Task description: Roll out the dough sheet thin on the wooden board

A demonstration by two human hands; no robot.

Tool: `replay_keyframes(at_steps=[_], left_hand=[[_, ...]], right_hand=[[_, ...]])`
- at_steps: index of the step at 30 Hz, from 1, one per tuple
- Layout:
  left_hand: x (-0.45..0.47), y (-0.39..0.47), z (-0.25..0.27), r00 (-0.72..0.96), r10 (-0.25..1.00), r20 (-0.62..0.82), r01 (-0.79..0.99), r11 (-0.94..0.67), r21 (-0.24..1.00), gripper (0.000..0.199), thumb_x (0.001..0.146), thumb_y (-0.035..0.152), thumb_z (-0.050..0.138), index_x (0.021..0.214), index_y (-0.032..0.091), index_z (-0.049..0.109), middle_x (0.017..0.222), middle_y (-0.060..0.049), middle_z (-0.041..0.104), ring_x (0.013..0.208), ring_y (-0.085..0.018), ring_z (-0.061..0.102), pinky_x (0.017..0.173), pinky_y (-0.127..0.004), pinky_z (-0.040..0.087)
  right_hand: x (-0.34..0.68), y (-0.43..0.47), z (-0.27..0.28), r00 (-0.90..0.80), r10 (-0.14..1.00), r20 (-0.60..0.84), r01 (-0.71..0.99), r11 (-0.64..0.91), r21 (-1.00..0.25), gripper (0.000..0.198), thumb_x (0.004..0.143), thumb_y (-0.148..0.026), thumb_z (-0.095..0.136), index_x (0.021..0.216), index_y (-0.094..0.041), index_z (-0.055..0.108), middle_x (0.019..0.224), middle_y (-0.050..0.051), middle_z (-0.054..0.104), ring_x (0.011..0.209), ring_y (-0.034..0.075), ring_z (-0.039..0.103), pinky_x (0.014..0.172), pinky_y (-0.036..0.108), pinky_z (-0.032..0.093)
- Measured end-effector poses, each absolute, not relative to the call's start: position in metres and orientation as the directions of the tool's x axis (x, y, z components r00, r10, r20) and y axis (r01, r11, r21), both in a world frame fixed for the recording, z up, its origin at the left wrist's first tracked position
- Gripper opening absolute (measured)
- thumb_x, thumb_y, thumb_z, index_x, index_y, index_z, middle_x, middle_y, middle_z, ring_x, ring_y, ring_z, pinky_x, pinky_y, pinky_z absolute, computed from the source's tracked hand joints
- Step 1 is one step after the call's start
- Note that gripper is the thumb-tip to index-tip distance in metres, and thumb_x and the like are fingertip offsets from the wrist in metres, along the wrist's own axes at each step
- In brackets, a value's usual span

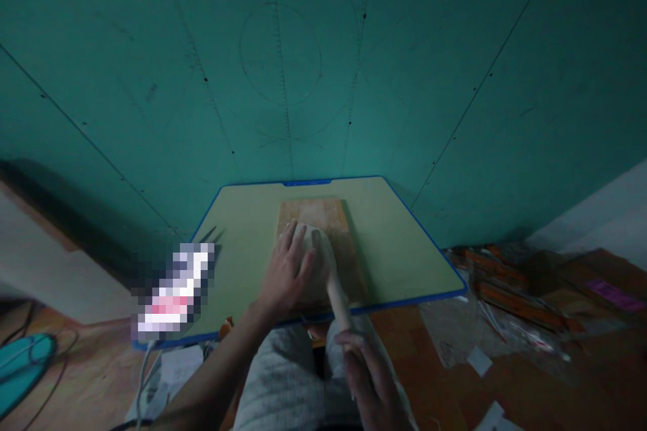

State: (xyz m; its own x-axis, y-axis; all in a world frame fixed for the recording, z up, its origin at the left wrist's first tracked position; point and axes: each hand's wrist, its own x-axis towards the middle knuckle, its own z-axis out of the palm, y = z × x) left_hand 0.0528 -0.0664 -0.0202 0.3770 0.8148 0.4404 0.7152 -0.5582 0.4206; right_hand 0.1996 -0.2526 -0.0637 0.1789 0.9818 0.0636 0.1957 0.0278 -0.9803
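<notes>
A pale, rounded, dough-like mass (pixel 323 257) lies on a wooden board (pixel 313 207) in the middle of a small folding table. My left hand (pixel 288 266) rests on its left side, fingers stretched out and slightly apart. From the mass's near right edge a pale, stick-like length (pixel 339 300) runs over the table edge towards me. My right hand (pixel 361 363) is closed around the near end of this length, above my lap. Whether it is a separate stick or drawn-out material of the mass, I cannot tell.
The pale green table top (pixel 404 249) has a blue rim and touches a green wall (pixel 323 81) with pencil marks. A blurred-out device (pixel 174 293) with a cable lies on its left. Floor clutter (pixel 505 289) lies to the right, a teal round object (pixel 25 370) to the left.
</notes>
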Motion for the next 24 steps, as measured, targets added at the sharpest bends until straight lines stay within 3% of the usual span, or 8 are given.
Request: replay_keyframes(at_steps=[2,5,9,16,24], left_hand=[[0.047,-0.07,-0.019,0.438,0.782,0.444,0.694,-0.608,0.387,0.056,0.101,0.041,0.033,0.151,0.015,0.03,0.16,-0.016,0.028,0.149,-0.028,0.024,0.117,-0.051,0.032],[0.044,-0.071,-0.02,0.593,0.716,0.368,0.656,-0.695,0.294,0.053,0.101,0.038,0.033,0.147,0.011,0.04,0.155,-0.017,0.039,0.147,-0.029,0.028,0.118,-0.052,0.029],[0.053,-0.066,-0.018,0.701,0.658,0.275,0.617,-0.753,0.23,0.047,0.099,0.033,0.037,0.139,0.013,0.052,0.149,-0.014,0.048,0.144,-0.031,0.033,0.119,-0.056,0.025],[0.078,-0.065,0.002,0.731,0.657,0.184,0.6,-0.747,0.286,0.045,0.094,0.033,0.048,0.136,0.019,0.056,0.145,-0.011,0.054,0.138,-0.03,0.042,0.115,-0.053,0.028],[0.105,-0.067,0.013,0.75,0.637,0.175,0.545,-0.746,0.383,0.042,0.09,0.036,0.054,0.129,0.022,0.061,0.141,-0.008,0.058,0.129,-0.028,0.051,0.106,-0.051,0.034]], right_hand=[[0.179,-0.254,-0.065,0.198,0.98,0.035,0.183,-0.002,-0.983,0.038,0.096,-0.055,0.044,0.106,-0.028,0.07,0.11,0.006,0.069,0.085,0.018,0.065,0.075,0.026,0.054],[0.16,-0.257,-0.07,0.198,0.979,0.039,0.169,0.005,-0.986,0.039,0.096,-0.056,0.045,0.103,-0.028,0.07,0.106,0.006,0.069,0.087,0.018,0.064,0.083,0.027,0.052],[0.16,-0.255,-0.071,0.069,0.998,-0.01,0.102,-0.017,-0.995,0.041,0.096,-0.057,0.043,0.104,-0.026,0.069,0.09,0.004,0.065,0.075,0.016,0.059,0.077,0.026,0.051],[0.177,-0.242,-0.059,-0.244,0.952,-0.188,-0.141,-0.226,-0.964,0.042,0.092,-0.062,0.047,0.096,-0.022,0.061,0.067,-0.004,0.045,0.056,0.01,0.041,0.055,0.022,0.037],[0.186,-0.24,-0.068,-0.371,0.913,-0.173,-0.293,-0.291,-0.911,0.048,0.084,-0.071,0.052,0.085,-0.023,0.048,0.064,-0.007,0.043,0.048,0.006,0.03,0.049,0.021,0.028]])
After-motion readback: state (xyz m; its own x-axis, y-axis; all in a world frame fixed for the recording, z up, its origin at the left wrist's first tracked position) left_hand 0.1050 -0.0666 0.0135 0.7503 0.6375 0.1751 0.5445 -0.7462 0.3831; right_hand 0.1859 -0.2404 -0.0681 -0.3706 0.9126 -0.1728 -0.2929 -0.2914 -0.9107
